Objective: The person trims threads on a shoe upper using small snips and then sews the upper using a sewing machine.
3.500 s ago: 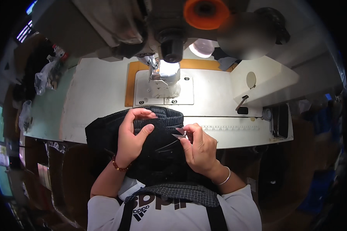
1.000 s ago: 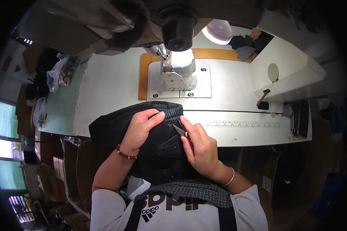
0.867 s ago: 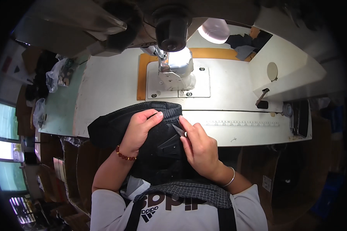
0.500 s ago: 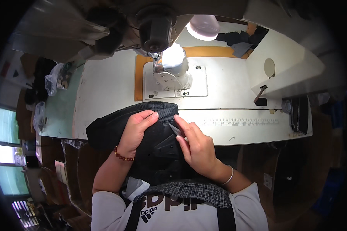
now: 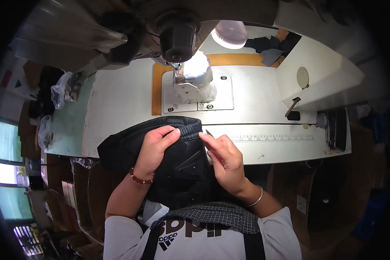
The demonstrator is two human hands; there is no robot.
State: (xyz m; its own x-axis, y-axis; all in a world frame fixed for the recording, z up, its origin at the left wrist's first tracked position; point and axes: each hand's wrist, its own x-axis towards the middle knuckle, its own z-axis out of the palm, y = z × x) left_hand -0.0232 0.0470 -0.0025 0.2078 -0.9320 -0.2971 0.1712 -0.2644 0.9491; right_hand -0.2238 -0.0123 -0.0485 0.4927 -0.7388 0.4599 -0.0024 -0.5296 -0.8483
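A black garment (image 5: 184,171) with a gathered, ribbed elastic edge (image 5: 189,126) lies across my lap and over the table's front edge. Thumb and bent fingers of my left hand (image 5: 157,145) pinch the cloth just left of the gathers. My right hand (image 5: 226,160) is at the garment's right edge, index fingertip against the end of the gathered band. A small pointed tool (image 5: 208,131) sticks out past that index finger, dark and narrow; the rest is hidden in the hand, so its exact kind is unclear.
Beyond the garment stands a sewing machine's raised post bed (image 5: 194,82), its dark head (image 5: 175,39) overhead. A printed ruler strip (image 5: 273,138) runs along the white table (image 5: 125,95). A lever (image 5: 293,107) sits right. Plastic bags (image 5: 60,91) lie left, dark cloth scraps (image 5: 273,45) at the back.
My right hand has shifted slightly right and down, and the tool's tip has swung from over the cloth to just beyond its right edge. My left hand keeps its pinch.
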